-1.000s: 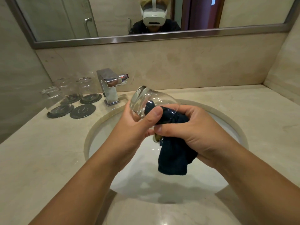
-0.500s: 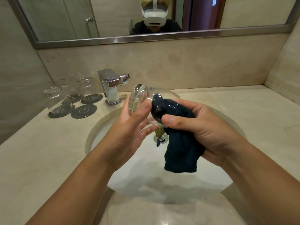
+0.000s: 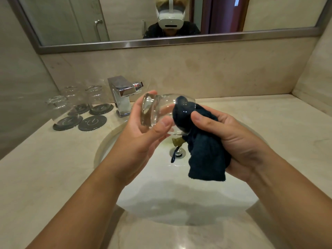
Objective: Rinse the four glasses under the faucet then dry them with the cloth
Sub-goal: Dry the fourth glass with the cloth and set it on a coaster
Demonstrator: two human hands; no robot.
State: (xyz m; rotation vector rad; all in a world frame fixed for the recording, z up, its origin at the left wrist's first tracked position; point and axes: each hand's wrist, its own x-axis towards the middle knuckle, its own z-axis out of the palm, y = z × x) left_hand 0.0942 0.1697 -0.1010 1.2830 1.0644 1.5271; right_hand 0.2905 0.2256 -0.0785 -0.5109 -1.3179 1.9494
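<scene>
Over the basin my left hand (image 3: 143, 133) grips a clear glass (image 3: 158, 112) lying on its side, thick base to the left, mouth to the right. My right hand (image 3: 226, 133) holds a dark blue cloth (image 3: 204, 155); a wad of it is pushed into the glass mouth and the rest hangs down. Three more glasses stand upside down on dark round coasters at the back left: one (image 3: 60, 109) nearest, one (image 3: 73, 97) behind it, one (image 3: 97, 95) beside the chrome faucet (image 3: 122, 94). No water runs from the faucet.
An empty fourth coaster (image 3: 92, 123) lies in front of the faucet. The oval sink (image 3: 179, 203) has a metal drain (image 3: 177, 152) under the hands. Beige stone counter (image 3: 269, 123) spreads right; walls close both sides, a mirror (image 3: 125, 18) above.
The glass has swung so its base points more to the left. The cloth wad has turned inside the mouth and the hanging part dropped slightly to the right.
</scene>
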